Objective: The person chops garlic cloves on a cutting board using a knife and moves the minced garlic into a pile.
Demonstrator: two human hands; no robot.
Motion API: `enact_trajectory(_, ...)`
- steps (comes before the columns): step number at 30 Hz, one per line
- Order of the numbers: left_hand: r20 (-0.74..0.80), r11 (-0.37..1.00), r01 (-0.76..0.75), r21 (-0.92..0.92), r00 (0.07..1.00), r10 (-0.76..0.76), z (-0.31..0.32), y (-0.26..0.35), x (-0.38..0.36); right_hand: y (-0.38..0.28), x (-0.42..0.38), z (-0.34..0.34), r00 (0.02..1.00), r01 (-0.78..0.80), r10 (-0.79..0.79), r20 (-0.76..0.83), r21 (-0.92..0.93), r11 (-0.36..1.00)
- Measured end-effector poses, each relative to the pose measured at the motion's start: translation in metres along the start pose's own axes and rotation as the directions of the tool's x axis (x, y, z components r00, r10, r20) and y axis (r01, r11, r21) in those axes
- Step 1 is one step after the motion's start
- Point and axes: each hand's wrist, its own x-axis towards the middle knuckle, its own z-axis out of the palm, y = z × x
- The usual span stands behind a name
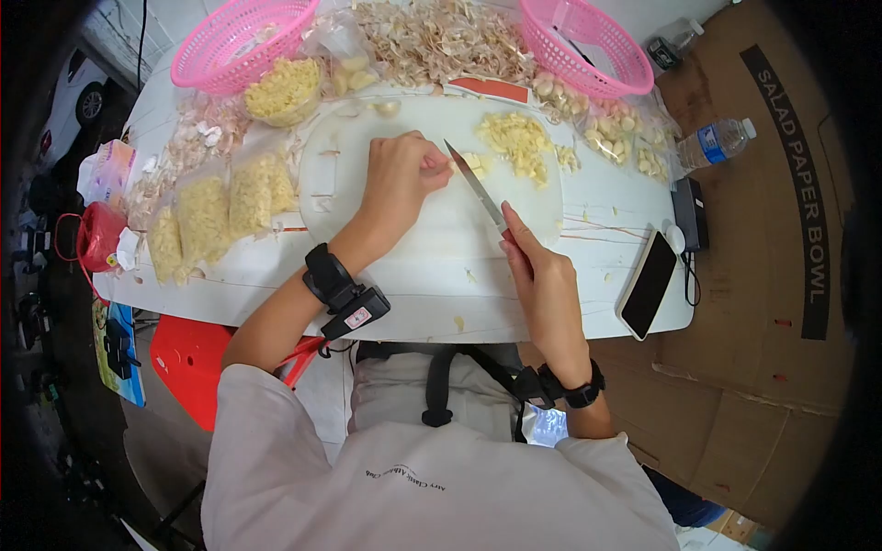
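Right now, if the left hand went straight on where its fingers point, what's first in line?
Likely the knife blade, just past the left hand; its height is unclear, so possibly the cut garlic beyond it instead.

Head-height view, down over table [593, 298]

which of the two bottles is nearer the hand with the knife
The blue-labelled bottle is nearer the right hand holding the knife; the green-labelled bottle lies farther back, beside the right-hand pink basket.

Pale T-shirt [441, 510] — dark lettering [402, 472] — black wrist straps [326, 274]
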Motion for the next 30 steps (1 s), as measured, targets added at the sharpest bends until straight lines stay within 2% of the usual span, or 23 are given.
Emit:
enact_trajectory(18, 0.014, 1.0, 0.005, 0.023, 1.0, -0.005, -0.002, 0.002, 0.0, 0.001, 0.004, 0.003, 0.999, 0.034, -0.035, -0.007, -0.038, 0.999)
enact_trajectory(24, -0.007, 1.0, 0.001, -0.001, 1.0, -0.001, 0.0, 0.001, 0.0, 0.003, 0.003, 0.011, 0.998, 0.058, -0.061, -0.013, -0.143, 0.988)
enact_trajectory(26, 0.003, 1.0, 0.01, 0.011, 1.0, -0.011, 0.0, 0.001, 0.0, -0.001, 0.001, 0.014, 0.999, 0.045, -0.043, 0.014, -0.261, 0.964)
enact_trajectory(30, 0.026, 0.997, 0.066, -0.031, 0.998, -0.065, 0.001, -0.002, 0.0, -0.018, 0.001, 0.016, 1.0, -0.006, 0.013, 0.018, -0.34, 0.94)
